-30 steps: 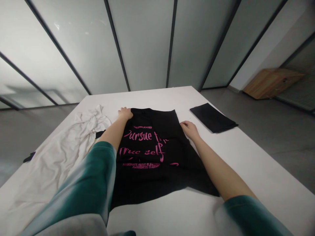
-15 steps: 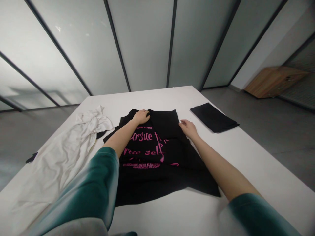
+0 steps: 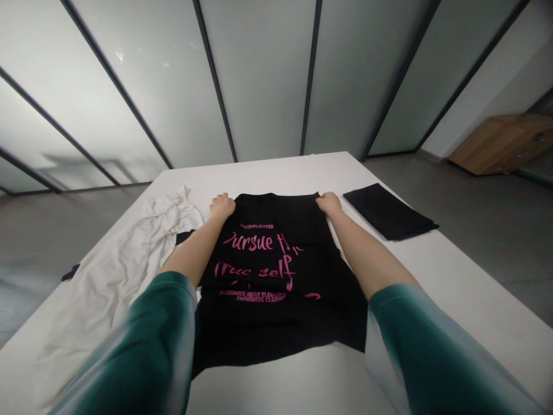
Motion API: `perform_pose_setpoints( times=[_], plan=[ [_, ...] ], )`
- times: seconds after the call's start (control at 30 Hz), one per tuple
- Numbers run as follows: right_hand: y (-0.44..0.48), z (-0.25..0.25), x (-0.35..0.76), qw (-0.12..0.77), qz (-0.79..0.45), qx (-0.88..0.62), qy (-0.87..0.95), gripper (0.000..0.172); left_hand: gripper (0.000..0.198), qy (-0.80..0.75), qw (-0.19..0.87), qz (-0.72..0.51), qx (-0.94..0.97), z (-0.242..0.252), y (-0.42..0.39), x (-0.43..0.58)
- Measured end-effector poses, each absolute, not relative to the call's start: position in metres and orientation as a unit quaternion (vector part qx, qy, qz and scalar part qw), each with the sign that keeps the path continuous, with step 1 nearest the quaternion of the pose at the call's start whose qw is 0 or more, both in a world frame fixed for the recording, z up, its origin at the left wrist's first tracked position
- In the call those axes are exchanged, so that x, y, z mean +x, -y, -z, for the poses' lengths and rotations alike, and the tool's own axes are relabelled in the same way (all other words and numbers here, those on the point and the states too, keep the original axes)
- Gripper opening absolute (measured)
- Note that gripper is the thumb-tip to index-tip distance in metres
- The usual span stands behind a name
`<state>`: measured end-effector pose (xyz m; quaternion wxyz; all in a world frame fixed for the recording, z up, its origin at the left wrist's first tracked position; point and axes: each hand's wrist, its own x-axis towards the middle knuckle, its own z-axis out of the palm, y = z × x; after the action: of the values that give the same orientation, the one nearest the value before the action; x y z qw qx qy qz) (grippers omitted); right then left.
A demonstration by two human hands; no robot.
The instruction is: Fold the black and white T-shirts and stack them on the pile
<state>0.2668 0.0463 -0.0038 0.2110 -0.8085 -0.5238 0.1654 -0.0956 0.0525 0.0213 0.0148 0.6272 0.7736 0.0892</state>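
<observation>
A black T-shirt with pink lettering lies spread on the white table, its right side folded inward over part of the print. At its far left corner my left hand is closed on the fabric edge. My right hand pinches the far right corner of the same shirt. Between the two hands the far edge runs nearly straight. The shirt's near hem lies uneven on the table.
To the left a crumpled white garment covers much of the table, with dark bits of cloth beside it. A folded black cloth stack lies at the right. Frosted glass panels stand behind; a wooden cabinet is at far right.
My left hand has moved left from the shirt's top to its far left corner, where the fabric is now folded in. My right hand has moved up to the far right corner and gripped it.
</observation>
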Motion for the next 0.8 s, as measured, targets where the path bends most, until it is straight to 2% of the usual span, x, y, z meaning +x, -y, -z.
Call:
perform_pose_setpoints(
  times=[0.17,0.27,0.37,0.57,0.8],
  plan=[
    [-0.051,0.014,0.288,0.251,-0.116,-0.823,0.496,0.026,0.047,-0.752,0.060,-0.029,0.656,-0.006,-0.055,-0.131],
    [-0.052,0.019,0.293,0.260,-0.109,-0.810,0.514,0.024,0.037,-0.742,0.072,-0.059,0.664,-0.001,-0.056,-0.131],
    [-0.053,0.020,0.294,0.272,-0.111,-0.800,0.523,0.024,0.035,-0.754,0.056,-0.108,0.645,-0.002,-0.057,-0.126],
    [-0.037,0.017,0.302,0.330,-0.124,-0.758,0.548,0.047,0.044,-0.735,0.018,-0.127,0.666,-0.019,-0.048,-0.134],
    [0.035,0.028,0.307,0.431,-0.139,-0.658,0.602,0.039,0.079,-0.727,0.095,-0.064,0.677,-0.030,0.017,-0.176]
  ],
)
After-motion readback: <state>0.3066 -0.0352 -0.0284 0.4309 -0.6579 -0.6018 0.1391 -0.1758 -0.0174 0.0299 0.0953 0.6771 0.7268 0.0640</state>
